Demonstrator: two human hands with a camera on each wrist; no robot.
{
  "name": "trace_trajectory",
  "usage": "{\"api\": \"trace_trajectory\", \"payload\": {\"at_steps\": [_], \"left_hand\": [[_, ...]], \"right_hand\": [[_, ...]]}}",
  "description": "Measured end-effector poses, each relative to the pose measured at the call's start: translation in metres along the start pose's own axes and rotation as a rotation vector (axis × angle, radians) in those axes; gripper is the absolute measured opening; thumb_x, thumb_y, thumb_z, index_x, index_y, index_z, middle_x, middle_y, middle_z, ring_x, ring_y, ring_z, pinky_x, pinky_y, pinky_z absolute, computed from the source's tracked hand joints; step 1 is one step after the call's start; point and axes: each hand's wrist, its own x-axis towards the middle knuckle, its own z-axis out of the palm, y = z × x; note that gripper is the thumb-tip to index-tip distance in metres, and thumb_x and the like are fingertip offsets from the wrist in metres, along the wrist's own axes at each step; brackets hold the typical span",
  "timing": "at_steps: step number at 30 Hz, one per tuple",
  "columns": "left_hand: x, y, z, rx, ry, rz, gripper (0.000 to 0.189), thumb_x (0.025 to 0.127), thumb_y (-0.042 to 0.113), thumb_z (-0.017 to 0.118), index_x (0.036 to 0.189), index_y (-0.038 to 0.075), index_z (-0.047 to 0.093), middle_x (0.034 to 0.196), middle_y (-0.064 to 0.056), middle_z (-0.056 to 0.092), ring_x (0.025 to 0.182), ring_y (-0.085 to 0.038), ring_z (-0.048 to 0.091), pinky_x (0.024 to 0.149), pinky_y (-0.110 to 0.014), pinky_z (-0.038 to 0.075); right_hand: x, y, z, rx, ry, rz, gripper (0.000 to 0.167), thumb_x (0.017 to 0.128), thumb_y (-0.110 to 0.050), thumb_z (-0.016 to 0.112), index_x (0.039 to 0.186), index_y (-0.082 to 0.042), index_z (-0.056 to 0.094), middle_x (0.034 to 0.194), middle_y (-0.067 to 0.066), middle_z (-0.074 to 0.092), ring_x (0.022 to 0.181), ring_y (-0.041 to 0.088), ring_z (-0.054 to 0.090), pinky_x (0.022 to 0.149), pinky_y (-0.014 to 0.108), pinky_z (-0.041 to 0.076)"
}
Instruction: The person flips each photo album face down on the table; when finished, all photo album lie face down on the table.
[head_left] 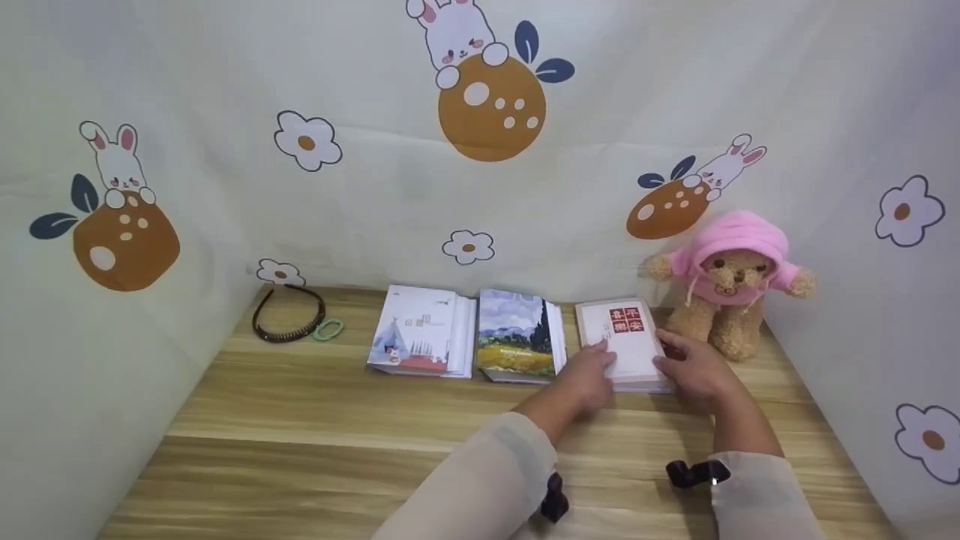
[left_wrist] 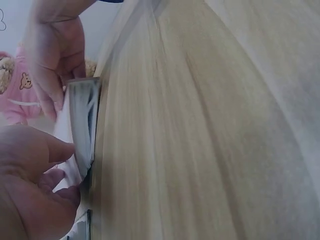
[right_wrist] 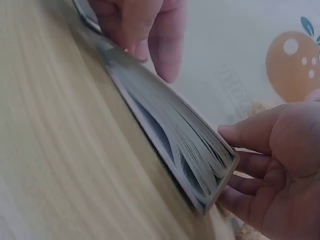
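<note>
A white photo album (head_left: 626,352) with red square characters on its cover lies at the right of a row, on the wooden table. My left hand (head_left: 589,375) holds its left side, thumb over the cover and fingers curled at the edge in the left wrist view. On the opposite side, my right hand (head_left: 697,367) grips the album, thumb on top and fingers around the edge; the right wrist view shows this hand (right_wrist: 280,175) at the corner. Loose page edges (right_wrist: 185,145) show between the covers. Some fingertips are hidden by the album.
To the left lie an album with a landscape painting (head_left: 514,330) and one with a tent picture (head_left: 412,330). A black headband (head_left: 289,330) and a green ring (head_left: 328,330) are farther left. A pink-hooded teddy bear (head_left: 731,285) sits behind my right hand, by the patterned cloth wall (head_left: 375,202).
</note>
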Motion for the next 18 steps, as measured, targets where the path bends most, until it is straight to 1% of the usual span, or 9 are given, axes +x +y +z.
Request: {"api": "trace_trajectory", "payload": {"at_steps": [2,5,7,10,13,16,18], "left_hand": [[-0.001,0.000,-0.001,-0.040,-0.010,-0.016,0.059,0.098,0.011,0.065,0.157,0.015,0.055,0.174,0.003,0.040,0.162,-0.021,0.037,0.132,-0.025,0.029],[-0.003,-0.002,-0.002,-0.134,-0.004,-0.031,0.060,0.099,0.011,0.064,0.158,0.014,0.054,0.174,0.002,0.040,0.162,-0.021,0.036,0.134,-0.028,0.027],[-0.004,-0.005,-0.002,-0.192,0.022,-0.023,0.060,0.099,0.012,0.064,0.158,0.013,0.054,0.172,-0.001,0.043,0.161,-0.023,0.039,0.134,-0.031,0.029],[-0.005,-0.009,0.000,-0.255,0.075,0.013,0.058,0.099,0.013,0.065,0.156,0.012,0.056,0.170,-0.008,0.045,0.159,-0.028,0.042,0.133,-0.037,0.032],[-0.008,-0.013,-0.001,-0.320,0.141,0.056,0.057,0.097,0.013,0.067,0.153,0.011,0.059,0.169,-0.012,0.046,0.157,-0.033,0.044,0.133,-0.043,0.034],[-0.011,-0.017,-0.007,-0.400,0.194,0.069,0.056,0.097,0.013,0.068,0.153,0.011,0.060,0.170,-0.011,0.045,0.157,-0.035,0.044,0.132,-0.047,0.035],[-0.015,-0.021,-0.013,-0.447,0.233,0.076,0.055,0.098,0.013,0.068,0.153,0.012,0.060,0.170,-0.010,0.045,0.157,-0.036,0.044,0.132,-0.051,0.035]], "right_hand": [[0.000,0.004,0.001,0.009,-0.003,0.008,0.065,0.106,-0.020,0.063,0.164,-0.003,0.039,0.164,0.030,0.045,0.152,0.048,0.045,0.126,0.058,0.038],[0.000,0.005,0.001,0.009,0.003,0.010,0.064,0.106,-0.019,0.064,0.163,-0.002,0.040,0.163,0.031,0.045,0.152,0.049,0.044,0.127,0.059,0.037],[0.000,0.003,0.002,-0.014,0.009,0.016,0.064,0.105,-0.019,0.064,0.163,-0.002,0.042,0.162,0.032,0.045,0.152,0.051,0.044,0.126,0.061,0.036],[0.000,-0.002,0.002,-0.055,0.022,0.036,0.064,0.104,-0.020,0.065,0.162,-0.003,0.044,0.161,0.033,0.047,0.150,0.052,0.046,0.124,0.064,0.038],[-0.001,-0.012,0.003,-0.052,0.033,0.064,0.063,0.104,-0.024,0.064,0.162,-0.006,0.045,0.161,0.034,0.047,0.149,0.053,0.046,0.123,0.065,0.040],[-0.002,-0.026,0.004,0.010,0.068,0.067,0.061,0.107,-0.029,0.061,0.162,-0.008,0.047,0.161,0.031,0.048,0.145,0.049,0.051,0.119,0.059,0.046],[-0.003,-0.035,0.006,0.047,0.103,0.036,0.058,0.108,-0.029,0.061,0.161,-0.010,0.049,0.160,0.028,0.052,0.141,0.044,0.056,0.114,0.048,0.050]]}}
